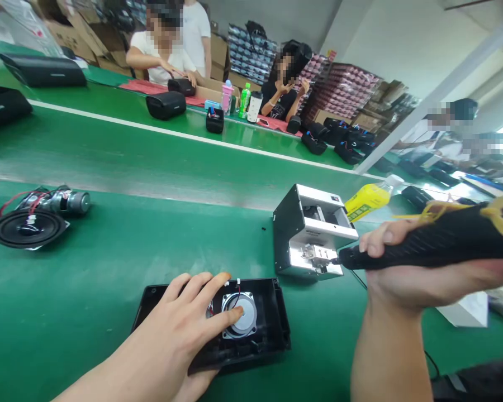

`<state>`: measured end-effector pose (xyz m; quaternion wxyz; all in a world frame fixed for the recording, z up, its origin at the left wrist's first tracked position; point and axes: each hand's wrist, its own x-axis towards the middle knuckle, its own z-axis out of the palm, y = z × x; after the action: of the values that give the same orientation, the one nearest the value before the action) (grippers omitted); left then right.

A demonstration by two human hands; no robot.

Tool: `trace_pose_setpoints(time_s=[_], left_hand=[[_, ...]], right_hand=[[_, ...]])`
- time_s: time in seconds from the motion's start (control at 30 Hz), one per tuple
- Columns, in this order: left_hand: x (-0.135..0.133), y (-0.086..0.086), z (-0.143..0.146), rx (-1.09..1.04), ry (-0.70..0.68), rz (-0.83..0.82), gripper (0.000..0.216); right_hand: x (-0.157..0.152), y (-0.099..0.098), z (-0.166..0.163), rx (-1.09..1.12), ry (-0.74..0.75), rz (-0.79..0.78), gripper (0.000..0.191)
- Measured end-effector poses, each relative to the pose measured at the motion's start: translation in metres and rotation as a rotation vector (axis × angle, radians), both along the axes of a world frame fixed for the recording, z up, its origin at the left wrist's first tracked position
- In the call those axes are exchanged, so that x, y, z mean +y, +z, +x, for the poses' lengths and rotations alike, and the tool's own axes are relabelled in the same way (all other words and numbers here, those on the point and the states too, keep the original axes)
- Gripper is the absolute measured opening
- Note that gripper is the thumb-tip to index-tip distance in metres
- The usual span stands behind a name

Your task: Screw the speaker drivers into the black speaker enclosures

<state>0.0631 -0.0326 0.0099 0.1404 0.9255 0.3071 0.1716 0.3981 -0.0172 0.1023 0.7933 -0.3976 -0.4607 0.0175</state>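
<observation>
On the green desk (88,312), left hand (184,318), fingers spread, clasps the open black housing (272,326); right hand (402,287) wraps a power screwdriver (444,240), tip at the screw feeder (327,230) – apparently screw pick-up, next move calling for a steady, well-aligned tip.
</observation>
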Motion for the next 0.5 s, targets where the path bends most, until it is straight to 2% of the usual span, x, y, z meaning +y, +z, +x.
trace_pose_setpoints(time_s=[0.13,0.3,0.5], left_hand=[[0.001,-0.004,-0.002,0.022,-0.015,0.028,0.078],[0.005,-0.007,-0.005,0.021,-0.079,-0.021,0.082],[0.012,0.013,-0.015,0.071,-0.162,0.003,0.087]], right_hand=[[0.004,-0.01,0.001,-0.021,-0.004,-0.009,0.08],[-0.003,-0.011,0.001,-0.006,0.045,-0.058,0.077],[-0.022,-0.017,0.012,0.002,0.131,-0.099,0.081]])
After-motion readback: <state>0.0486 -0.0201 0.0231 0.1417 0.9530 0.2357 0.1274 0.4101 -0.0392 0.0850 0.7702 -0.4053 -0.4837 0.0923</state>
